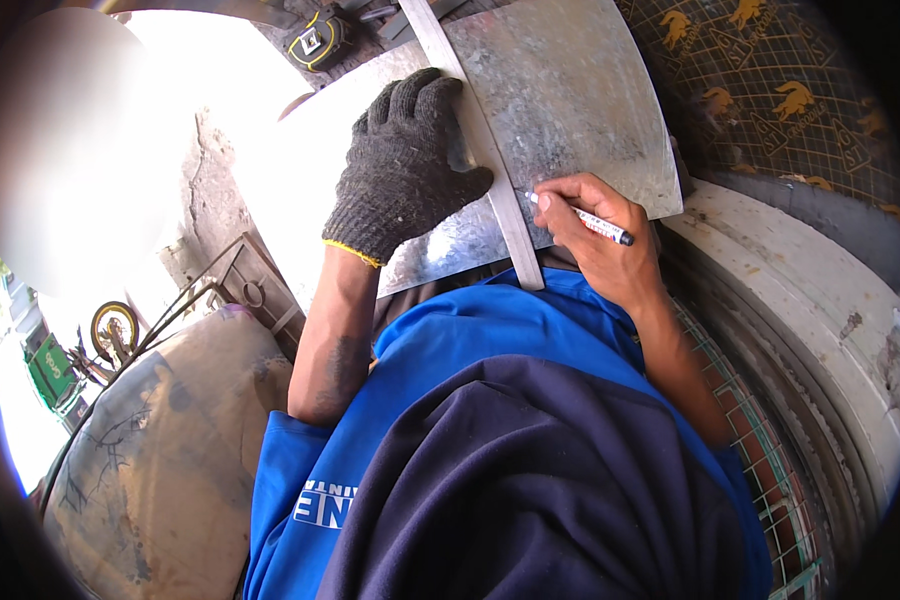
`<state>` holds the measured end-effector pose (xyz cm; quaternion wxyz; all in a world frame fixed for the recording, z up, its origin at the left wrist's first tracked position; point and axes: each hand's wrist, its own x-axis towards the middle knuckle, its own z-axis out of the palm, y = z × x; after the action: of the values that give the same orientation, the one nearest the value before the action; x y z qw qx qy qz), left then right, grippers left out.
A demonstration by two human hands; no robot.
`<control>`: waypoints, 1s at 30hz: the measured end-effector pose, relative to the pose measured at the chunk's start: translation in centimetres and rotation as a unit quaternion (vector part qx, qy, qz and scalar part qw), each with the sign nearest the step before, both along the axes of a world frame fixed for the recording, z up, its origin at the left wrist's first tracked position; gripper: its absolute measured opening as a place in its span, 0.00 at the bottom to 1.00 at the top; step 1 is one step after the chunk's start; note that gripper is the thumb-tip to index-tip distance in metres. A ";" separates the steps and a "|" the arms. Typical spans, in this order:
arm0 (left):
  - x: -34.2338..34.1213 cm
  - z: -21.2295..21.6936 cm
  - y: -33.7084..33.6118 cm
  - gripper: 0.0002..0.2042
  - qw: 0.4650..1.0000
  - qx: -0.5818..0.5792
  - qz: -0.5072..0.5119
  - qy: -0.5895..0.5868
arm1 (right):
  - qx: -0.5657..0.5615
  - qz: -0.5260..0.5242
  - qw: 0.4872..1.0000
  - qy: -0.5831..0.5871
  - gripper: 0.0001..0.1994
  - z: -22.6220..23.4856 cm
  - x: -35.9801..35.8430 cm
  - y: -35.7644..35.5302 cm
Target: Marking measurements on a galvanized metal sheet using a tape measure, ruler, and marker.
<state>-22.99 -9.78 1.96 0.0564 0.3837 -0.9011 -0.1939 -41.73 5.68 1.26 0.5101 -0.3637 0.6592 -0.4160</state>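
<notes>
A dull grey metal sheet [580, 90] lies in front of me, with a long flat metal strip [490, 160] across it, its lower end near my blue shirt. My left hand [402, 160], in a dark grey knitted glove with a yellow cuff edge, rests on the sheet. Its thumb is spread from the fingers, and thumb and forefinger touch the strip's left side. Bare and closed, my right hand [610, 235] pinches a white marker pen [595, 222] with a black end. The pen's tip meets the sheet just right of the strip.
Beyond the sheet lies a black and yellow tape measure [317, 42]. Dark patterned board [770, 90] stands at the far right, above a pale curved ledge [800, 255]. Green wire mesh [770, 470] runs beside my right arm. A stained rounded panel [170, 450] is at lower left.
</notes>
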 end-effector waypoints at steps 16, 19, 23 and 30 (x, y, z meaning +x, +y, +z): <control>0.0 0.0 0.1 0.43 1.000 0.004 0.004 0.001 | -0.008 0.055 0.990 0.126 0.08 2.4 0.4 4.8; -0.1 -0.1 0.0 0.43 1.000 0.011 -0.001 0.010 | -0.005 0.041 0.994 0.097 0.08 2.2 0.4 5.1; 0.1 -0.1 0.0 0.42 1.000 0.009 0.007 0.003 | -0.023 0.056 0.991 0.116 0.07 3.5 0.2 5.0; 0.8 0.3 -2.2 0.32 0.999 0.049 0.019 0.002 | -0.203 0.125 0.932 0.274 0.14 2.5 1.8 4.4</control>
<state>-22.22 -11.95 2.24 0.0430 0.4022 -0.8832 -0.2373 -39.95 10.04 3.76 0.2727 -0.6384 0.6245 -0.3580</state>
